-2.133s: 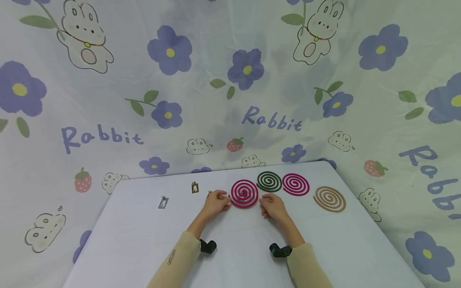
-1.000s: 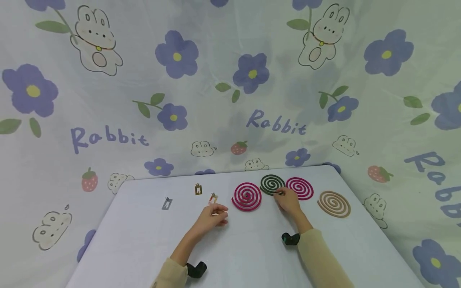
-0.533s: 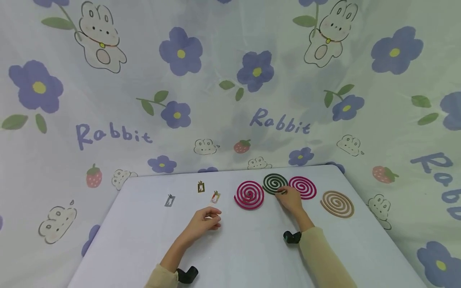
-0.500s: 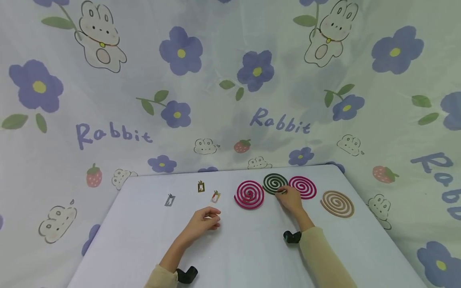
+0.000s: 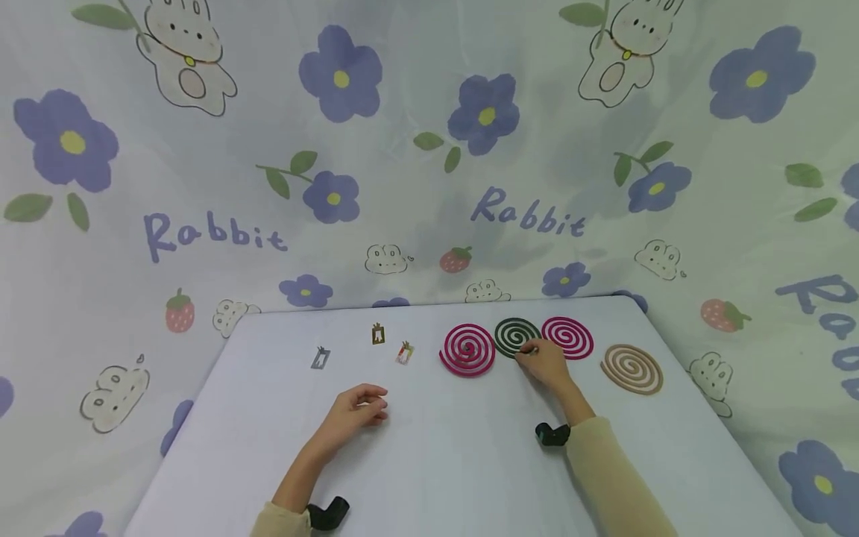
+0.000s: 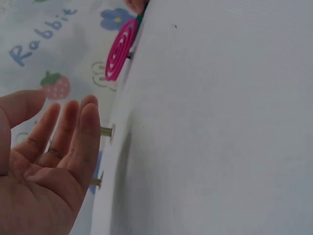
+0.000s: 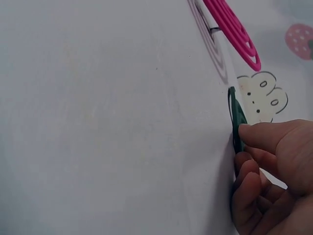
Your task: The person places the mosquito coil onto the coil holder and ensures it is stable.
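Note:
My right hand (image 5: 545, 363) pinches the near edge of a dark green mosquito coil (image 5: 515, 335) at the back of the table. In the right wrist view the thumb lies on the green coil (image 7: 235, 115), with the other fingers curled below. To its left a magenta mosquito coil (image 5: 467, 349) sits raised above the cloth on a small dark support. My left hand (image 5: 350, 412) hovers over the table, holding nothing, its fingers relaxed and slightly bent. Beyond that hand stand a gold cut-out metal piece (image 5: 379, 333), a silver one (image 5: 321, 358) and a gold-and-red one (image 5: 405, 353).
A pink mosquito coil (image 5: 567, 338) lies just right of the green one. Farther right is a tan coil (image 5: 631, 369). The white-covered table (image 5: 456, 462) ends at a rabbit-and-flower curtain (image 5: 416, 164) behind it.
Both hands have left the magenta coil, which stays raised. The right hand went right to the green coil and holds its edge; the left hand drew back toward the lower left.

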The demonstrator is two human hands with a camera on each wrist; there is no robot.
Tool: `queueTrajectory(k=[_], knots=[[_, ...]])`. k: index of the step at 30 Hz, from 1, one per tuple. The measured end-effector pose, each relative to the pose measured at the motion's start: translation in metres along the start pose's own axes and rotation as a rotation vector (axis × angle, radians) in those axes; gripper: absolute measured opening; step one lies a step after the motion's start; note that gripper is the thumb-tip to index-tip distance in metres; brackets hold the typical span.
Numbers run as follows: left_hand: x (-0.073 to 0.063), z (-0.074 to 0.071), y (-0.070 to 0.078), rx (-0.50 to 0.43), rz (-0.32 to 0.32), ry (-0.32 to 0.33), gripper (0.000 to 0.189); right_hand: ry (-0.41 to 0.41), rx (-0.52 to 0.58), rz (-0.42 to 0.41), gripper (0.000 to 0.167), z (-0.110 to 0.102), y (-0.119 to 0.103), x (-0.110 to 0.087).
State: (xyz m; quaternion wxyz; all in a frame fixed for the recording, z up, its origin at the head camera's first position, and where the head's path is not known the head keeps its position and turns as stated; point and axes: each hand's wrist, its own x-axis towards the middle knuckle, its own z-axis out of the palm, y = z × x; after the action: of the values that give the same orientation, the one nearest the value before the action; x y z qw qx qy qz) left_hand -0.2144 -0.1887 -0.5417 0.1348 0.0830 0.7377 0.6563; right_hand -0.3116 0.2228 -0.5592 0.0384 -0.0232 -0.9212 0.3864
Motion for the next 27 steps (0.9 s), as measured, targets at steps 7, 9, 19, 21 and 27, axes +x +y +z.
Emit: queueTrajectory(k=[7,9,19,21,27], knots=[[-0.002,-0.013,0.002,0.014,0.009,0.017,0.04,-0.027,-0.036,-0.032,0.021,-0.009,0.002,-0.003],[-0.002,-0.013,0.001,0.006,0.0,0.019,0.04,-0.036,-0.044,-0.032,0.021,-0.009,0.003,-0.007],[0.001,-0.005,-0.003,-0.019,-0.002,-0.01,0.038,-0.081,-0.011,-0.067,0.017,-0.01,0.007,-0.026],[0.003,-0.002,-0.003,-0.022,-0.008,-0.01,0.039,-0.088,-0.006,-0.074,0.016,-0.01,0.007,-0.029],[0.006,0.006,-0.002,-0.023,0.001,-0.03,0.039,-0.098,-0.02,-0.076,0.014,-0.012,0.005,-0.038]])
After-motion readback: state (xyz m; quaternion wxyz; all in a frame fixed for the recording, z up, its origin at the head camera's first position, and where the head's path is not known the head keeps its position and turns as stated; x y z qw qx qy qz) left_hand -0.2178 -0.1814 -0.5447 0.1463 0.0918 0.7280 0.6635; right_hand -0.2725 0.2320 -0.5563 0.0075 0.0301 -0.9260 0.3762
